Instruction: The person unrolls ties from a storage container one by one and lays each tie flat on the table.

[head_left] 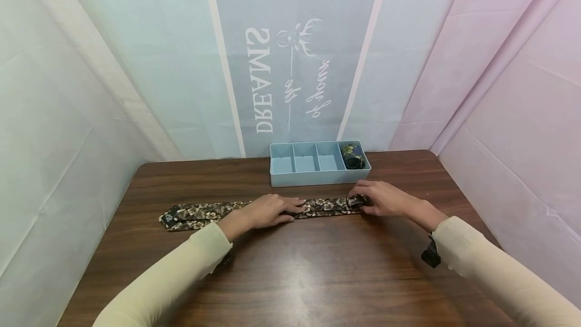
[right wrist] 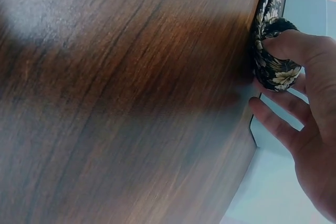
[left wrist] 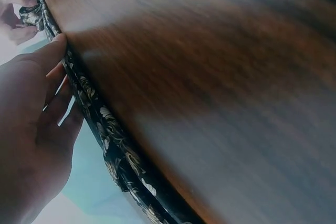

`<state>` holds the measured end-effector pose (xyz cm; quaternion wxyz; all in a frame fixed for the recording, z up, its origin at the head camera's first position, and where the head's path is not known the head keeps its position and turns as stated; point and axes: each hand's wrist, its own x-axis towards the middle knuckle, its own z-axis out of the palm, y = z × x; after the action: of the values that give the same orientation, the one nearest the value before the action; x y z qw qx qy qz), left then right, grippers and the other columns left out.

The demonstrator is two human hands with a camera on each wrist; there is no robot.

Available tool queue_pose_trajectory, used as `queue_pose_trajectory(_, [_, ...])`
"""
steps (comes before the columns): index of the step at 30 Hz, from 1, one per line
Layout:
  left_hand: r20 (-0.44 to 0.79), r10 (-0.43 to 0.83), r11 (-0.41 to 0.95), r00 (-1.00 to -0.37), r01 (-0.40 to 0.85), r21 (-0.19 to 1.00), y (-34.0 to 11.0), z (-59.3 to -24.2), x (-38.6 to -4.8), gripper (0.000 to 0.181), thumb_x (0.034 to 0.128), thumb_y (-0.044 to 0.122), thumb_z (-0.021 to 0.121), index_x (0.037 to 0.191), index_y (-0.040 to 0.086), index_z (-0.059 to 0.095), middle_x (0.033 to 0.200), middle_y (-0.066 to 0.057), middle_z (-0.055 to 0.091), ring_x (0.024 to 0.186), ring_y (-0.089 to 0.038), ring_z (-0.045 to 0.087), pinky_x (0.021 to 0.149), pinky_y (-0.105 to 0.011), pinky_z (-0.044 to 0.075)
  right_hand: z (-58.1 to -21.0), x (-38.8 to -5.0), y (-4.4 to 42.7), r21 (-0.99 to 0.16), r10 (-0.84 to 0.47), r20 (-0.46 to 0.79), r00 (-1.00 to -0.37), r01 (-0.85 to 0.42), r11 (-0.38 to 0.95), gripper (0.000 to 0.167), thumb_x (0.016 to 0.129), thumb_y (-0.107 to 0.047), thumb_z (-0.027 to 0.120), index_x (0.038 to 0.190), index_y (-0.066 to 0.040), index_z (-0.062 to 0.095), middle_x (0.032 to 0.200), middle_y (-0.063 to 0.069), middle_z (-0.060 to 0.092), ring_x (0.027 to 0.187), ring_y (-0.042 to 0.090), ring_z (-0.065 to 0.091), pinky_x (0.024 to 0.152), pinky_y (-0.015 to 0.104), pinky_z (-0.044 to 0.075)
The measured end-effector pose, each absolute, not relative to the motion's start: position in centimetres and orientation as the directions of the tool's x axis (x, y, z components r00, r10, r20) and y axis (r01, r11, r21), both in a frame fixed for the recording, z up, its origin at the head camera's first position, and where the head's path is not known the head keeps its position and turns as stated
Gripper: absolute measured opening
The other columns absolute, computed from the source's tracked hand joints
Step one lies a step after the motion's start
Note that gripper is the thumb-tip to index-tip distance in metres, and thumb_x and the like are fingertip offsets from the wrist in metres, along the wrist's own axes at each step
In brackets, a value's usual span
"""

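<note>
A dark necktie (head_left: 209,211) with cream and tan flowers lies lengthwise across the table, folded over on itself. Its right end is curled into a small roll (right wrist: 281,72). My right hand (head_left: 383,198) pinches that roll between thumb and fingers, as the right wrist view shows closely. Partway along the strip, my left hand (head_left: 268,211) rests on the necktie with its fingers extended. In the left wrist view, the left hand (left wrist: 37,124) lies along the cloth with the thumb on top, and the other hand's fingers (left wrist: 18,17) hold the roll beyond.
Behind the necktie stands a light blue box (head_left: 317,179) with several compartments. A rolled dark floral necktie (head_left: 354,158) sits in its rightmost compartment. The brown wooden table (head_left: 308,276) meets a printed cloth backdrop (head_left: 181,64) at its far edge.
</note>
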<state>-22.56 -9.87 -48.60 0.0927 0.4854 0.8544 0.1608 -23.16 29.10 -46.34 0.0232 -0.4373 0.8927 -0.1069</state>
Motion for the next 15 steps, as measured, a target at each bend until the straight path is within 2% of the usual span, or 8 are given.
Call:
queue_pose_trajectory(5, [-0.002,0.86,0.477,-0.511,0.801,0.362,-9.97,-48.5,-22.52,0.042,0.1082,0.029,0.064,0.149,0.019,0.063,0.161,-0.003,0.051,0.137,-0.027,0.059,0.111,-0.044,0.052,-46.39,-23.08,29.0,-0.191,-0.811,0.062,-0.582,-0.804,0.563,0.056,0.085,-0.006,0.084,0.138,-0.015,0.069,0.115,0.002,0.064,0.075,0.009,0.055,0.065,0.03,0.05])
queue_pose_trajectory(8, [0.006,0.863,0.471,-0.506,0.807,0.358,-9.98,-48.4,-22.46,0.042,0.1081,0.027,0.064,0.149,0.017,0.063,0.161,-0.005,0.051,0.136,-0.029,0.061,0.111,-0.045,0.052,-46.4,-23.02,28.92,-0.163,-0.829,0.056,-0.556,-0.824,0.542,0.061,0.085,-0.001,0.083,0.141,-0.019,0.069,0.111,0.001,0.061,0.073,0.007,0.051,0.061,0.026,0.047])
queue_pose_trajectory(12, [0.011,0.865,0.466,-0.502,0.81,0.356,-10.06,-48.34,-22.39,0.042,0.1078,0.025,0.065,0.149,0.016,0.063,0.16,-0.006,0.052,0.135,-0.03,0.061,0.111,-0.046,0.052,-46.4,-22.94,28.85,-0.135,-0.837,0.044,-0.546,-0.833,0.536,0.056,0.087,-0.002,0.082,0.137,-0.023,0.072,0.106,-0.001,0.057,0.071,0.006,0.048,0.06,0.025,0.044])
queue_pose_trajectory(15, [0.01,0.863,0.467,-0.504,0.807,0.36,-10.13,-48.32,-22.35,0.042,0.1076,0.025,0.065,0.148,0.016,0.064,0.159,-0.006,0.052,0.134,-0.03,0.062,0.11,-0.046,0.053,-46.38,-22.86,28.91,-0.14,-0.831,0.046,-0.554,-0.827,0.544,0.049,0.087,-0.005,0.083,0.132,-0.021,0.074,0.106,-0.001,0.057,0.071,0.006,0.048,0.061,0.027,0.045])
